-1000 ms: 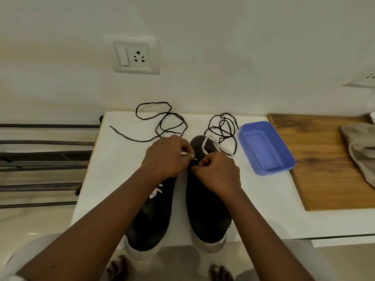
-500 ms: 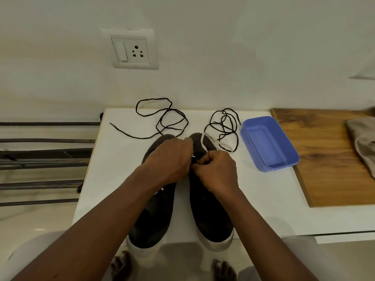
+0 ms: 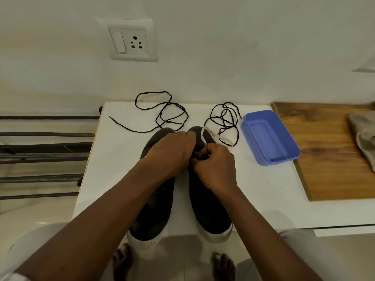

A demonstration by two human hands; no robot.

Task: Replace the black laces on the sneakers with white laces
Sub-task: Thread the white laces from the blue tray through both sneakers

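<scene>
Two black sneakers stand side by side on the white table [image 3: 113,159], heels toward me: the left sneaker [image 3: 154,211] and the right sneaker [image 3: 209,207]. A white lace [image 3: 211,133] loops over the right sneaker's far end. My right hand [image 3: 215,167] pinches this lace over the right sneaker. My left hand [image 3: 172,153] lies curled over the gap between the shoes, fingertips at the same spot; what it holds is hidden. Two loose black laces lie behind the shoes, one black lace [image 3: 162,114] at the left and another black lace [image 3: 225,120] at the right.
An empty blue plastic tray [image 3: 269,138] sits right of the shoes. A wooden board [image 3: 324,151] with a beige cloth [image 3: 363,136] adjoins the table on the right. Metal rack bars [image 3: 44,149] run at the left. A wall socket [image 3: 132,43] is above.
Both hands have stayed together over the right sneaker's front, working the white lace. The view has shifted slightly; the lace loop now shows more clearly beyond the right hand.
</scene>
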